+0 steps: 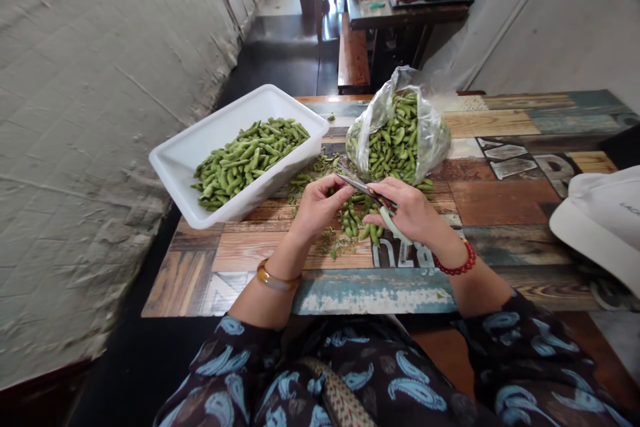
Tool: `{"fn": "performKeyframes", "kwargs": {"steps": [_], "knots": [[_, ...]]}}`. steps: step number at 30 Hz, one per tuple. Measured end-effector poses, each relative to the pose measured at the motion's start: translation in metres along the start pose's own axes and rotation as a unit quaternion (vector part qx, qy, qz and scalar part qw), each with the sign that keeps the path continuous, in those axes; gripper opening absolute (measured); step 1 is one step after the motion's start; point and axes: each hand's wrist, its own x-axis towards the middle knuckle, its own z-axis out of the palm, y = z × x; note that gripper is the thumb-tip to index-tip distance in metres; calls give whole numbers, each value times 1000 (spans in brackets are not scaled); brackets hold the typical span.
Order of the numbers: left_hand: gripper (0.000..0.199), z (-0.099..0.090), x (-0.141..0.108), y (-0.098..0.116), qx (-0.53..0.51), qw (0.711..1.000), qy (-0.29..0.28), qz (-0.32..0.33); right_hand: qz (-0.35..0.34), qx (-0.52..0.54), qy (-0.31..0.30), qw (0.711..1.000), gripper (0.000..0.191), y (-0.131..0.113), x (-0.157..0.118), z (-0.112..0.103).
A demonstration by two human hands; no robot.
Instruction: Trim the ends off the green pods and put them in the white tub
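Observation:
My right hand [407, 210] is closed on a pair of scissors [395, 225] with pale green handles, their blades pointing left. The blade tips reach my left hand [320, 205], whose thumb and fingers are pinched together; what they hold is too small to make out. Under and between the hands, loose green pods [353, 217] and trimmings lie on the table. A white tray [185, 195] with many pods stands to the left. Behind my right hand, a clear plastic bag [431, 140] full of pods lies open.
The patchwork wood table [505, 203] carries a white cap [600, 213] at its right edge. A rough wall [90, 107] runs along the left. Farther back are a bench [353, 53] and a second table [363, 7] with a black tray and plastic bags.

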Motion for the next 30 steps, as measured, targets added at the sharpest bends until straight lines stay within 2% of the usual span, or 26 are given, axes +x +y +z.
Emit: {"fn": "performKeyframes", "kwargs": {"steps": [11,15,21,25,30], "knots": [[21,-2,2,0,2,1000,14,7,-4,10,13,1000,42,-1,0,5],[23,-2,2,-1,-91,994,48,-48,23,6,45,999,42,0,1,9],[37,-5,5,6,-241,959,85,-121,29,-4,70,997,51,6,1,12],[39,-4,5,9,-265,950,91,-138,16,4,66,998,51,5,0,14],[40,2,3,7,-256,955,68,-136,5,14,56,998,53,1,0,15]]}}
